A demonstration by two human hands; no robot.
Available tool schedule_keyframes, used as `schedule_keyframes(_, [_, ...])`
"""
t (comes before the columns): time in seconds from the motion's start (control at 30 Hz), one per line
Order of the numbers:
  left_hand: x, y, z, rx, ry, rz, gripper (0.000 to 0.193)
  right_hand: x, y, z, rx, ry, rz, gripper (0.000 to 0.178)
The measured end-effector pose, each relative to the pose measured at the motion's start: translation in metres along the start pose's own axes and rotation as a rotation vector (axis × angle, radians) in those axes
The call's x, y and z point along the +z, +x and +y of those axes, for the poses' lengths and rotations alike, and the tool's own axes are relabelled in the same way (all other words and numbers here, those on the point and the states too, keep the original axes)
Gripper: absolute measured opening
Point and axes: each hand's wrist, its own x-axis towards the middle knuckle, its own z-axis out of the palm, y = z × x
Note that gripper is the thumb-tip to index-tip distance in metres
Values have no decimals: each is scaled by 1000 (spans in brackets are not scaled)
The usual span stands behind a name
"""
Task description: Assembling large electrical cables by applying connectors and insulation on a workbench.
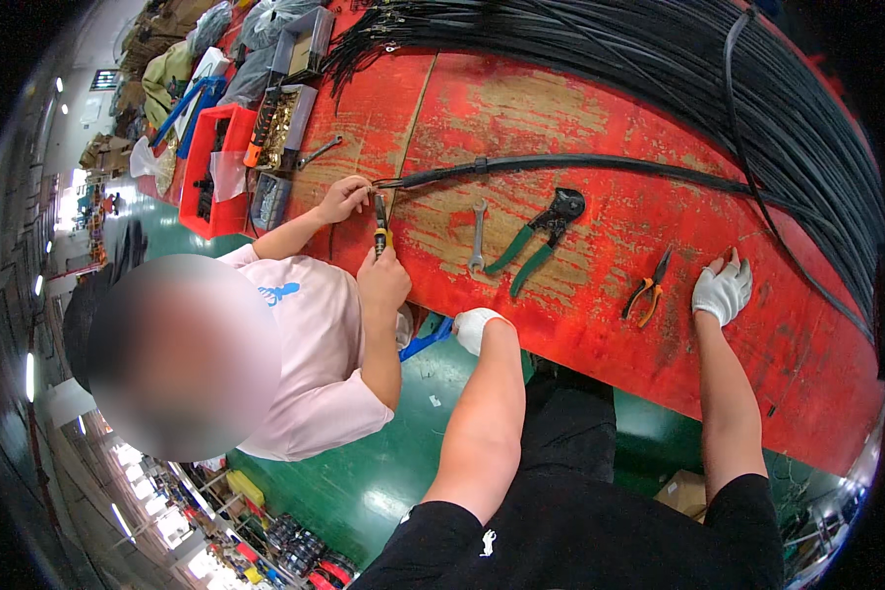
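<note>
My right hand (724, 289), in a white glove that leaves some fingertips bare, rests on the worn red tabletop with its fingers stretched out and nothing in them. Just left of it lie needle-nose pliers (646, 288) with orange and black handles. My left hand (477, 328), also gloved, is at the table's near edge beside a blue bar (426, 340); its fingers are hidden. Farther in lie green-handled cable cutters (544, 241) and an open-end wrench (478, 237). A black cable bundle (600, 164) runs across the table to a co-worker's hands.
The co-worker at left works on the bundle's end with a yellow-and-black-handled tool (382, 236). Many black cables (600, 49) cover the far side. A red bin (197, 177), a box of brass parts (290, 123) and another wrench (320, 150) sit at far left.
</note>
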Motion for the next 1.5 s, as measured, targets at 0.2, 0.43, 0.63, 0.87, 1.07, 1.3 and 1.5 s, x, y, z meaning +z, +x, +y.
schedule_keyframes(0.2, [37, 28, -22, 467, 1218, -101, 35, 10, 0, 29, 5, -42, 33, 44])
schedule_keyframes(0.43, [33, 4, -29, 645, 1266, -69, 34, 7, 2, 41, 11, -80, 42, 44])
schedule_keyframes(0.63, [18, 92, -7, 207, 266, 107, 32, -1, -3, -17, -17, 95, 23, 43])
schedule_keyframes(0.87, [-144, -67, -19, -119, -318, -142, 35, 2, 0, 35, 22, -57, 38, 43])
schedule_keyframes(1.07, [-168, -67, -17, -129, -300, -153, 31, 2, -1, 28, 31, -58, 3, 44])
schedule_keyframes(1.3, [-152, -54, -17, -101, -317, -171, 27, 1, 1, 21, 20, -60, 8, 43])
schedule_keyframes(1.5, [-179, -74, -15, -119, -257, -126, 25, 2, 0, 26, 14, -39, 23, 42])
